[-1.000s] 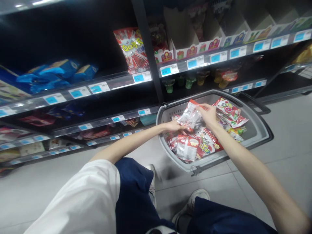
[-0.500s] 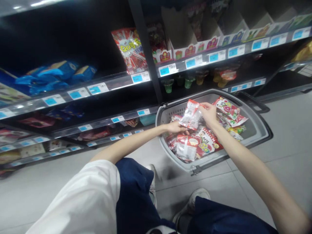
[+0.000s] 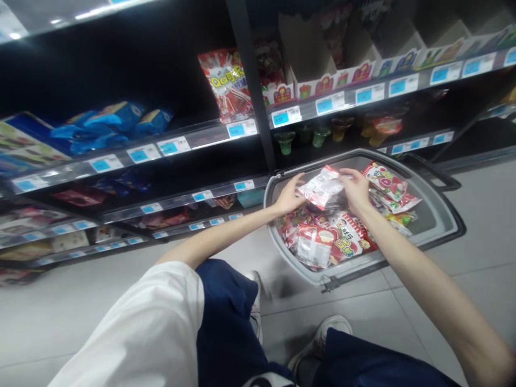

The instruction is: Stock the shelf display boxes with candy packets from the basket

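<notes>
- Red-silver packet point(image 3: 322, 189): my right hand point(image 3: 356, 191) pinched its edge between fingers, over the basket point(image 3: 437, 232).
- My left hand point(image 3: 289, 198), fingers parted, flanked it.
- One-sided pinching could've dropped it.

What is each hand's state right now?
Left hand: open, at the edge of the red-and-silver packet.
Right hand: closed, holding that packet.

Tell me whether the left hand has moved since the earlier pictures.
Yes: judged against the basket, the left hand has shifted up and slightly left in the picture.
</notes>
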The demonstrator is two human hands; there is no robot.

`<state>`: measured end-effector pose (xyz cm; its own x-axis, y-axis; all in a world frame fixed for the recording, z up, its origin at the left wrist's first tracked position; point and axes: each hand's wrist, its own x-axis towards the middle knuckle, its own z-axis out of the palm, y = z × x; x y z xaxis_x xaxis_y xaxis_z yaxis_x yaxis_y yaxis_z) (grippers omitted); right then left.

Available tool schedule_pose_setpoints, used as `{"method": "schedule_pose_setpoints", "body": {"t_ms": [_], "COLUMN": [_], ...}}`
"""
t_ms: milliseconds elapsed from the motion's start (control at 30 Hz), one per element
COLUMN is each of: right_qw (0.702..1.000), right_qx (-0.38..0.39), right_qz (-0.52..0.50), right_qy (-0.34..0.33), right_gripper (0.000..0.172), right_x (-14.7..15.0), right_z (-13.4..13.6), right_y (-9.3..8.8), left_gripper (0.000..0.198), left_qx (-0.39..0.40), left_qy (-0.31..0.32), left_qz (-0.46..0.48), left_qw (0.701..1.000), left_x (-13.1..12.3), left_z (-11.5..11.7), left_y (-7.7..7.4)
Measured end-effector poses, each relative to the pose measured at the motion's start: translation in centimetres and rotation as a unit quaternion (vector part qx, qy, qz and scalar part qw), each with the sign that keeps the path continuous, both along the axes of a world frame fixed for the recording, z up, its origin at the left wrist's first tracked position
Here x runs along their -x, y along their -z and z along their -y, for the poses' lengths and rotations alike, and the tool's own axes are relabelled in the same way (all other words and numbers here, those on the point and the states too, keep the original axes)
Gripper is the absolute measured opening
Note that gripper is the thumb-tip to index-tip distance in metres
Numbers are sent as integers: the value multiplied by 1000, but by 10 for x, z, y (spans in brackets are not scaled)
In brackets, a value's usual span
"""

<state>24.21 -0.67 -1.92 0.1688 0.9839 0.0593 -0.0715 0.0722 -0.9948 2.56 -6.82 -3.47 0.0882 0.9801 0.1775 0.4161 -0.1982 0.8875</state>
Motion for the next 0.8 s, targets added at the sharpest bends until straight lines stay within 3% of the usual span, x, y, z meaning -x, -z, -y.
{"method": "schedule_pose_setpoints", "body": {"t_ms": [167, 367, 467, 633, 800], "right_qw": [997, 990, 987, 986, 994], "right_qx": [38, 66, 83, 75, 17], "right_qz": [-46, -101, -91, -66, 16], "right_qy": [-51, -77, -103, -130, -108], "right_gripper": [27, 33, 41, 56, 59], "right_x": [1, 2, 2, 0, 3], "right_z": [-1, 3, 7, 9, 8], "right_y": [-2, -9, -13, -13, -8], "left_gripper": [64, 67, 56, 26, 36], "left_qx": [-142, -184, -136, -15, 73], "left_qy": [10, -9, -16, -78, -95], "left_qz": [-88, -92, -37, 91, 191], "left_qw": [986, 978, 990, 993, 974], "left_x": [2, 0, -2, -4, -5], "left_z": [2, 8, 9, 2, -4], "left_y": [-5, -15, -19, -15, -12]}}
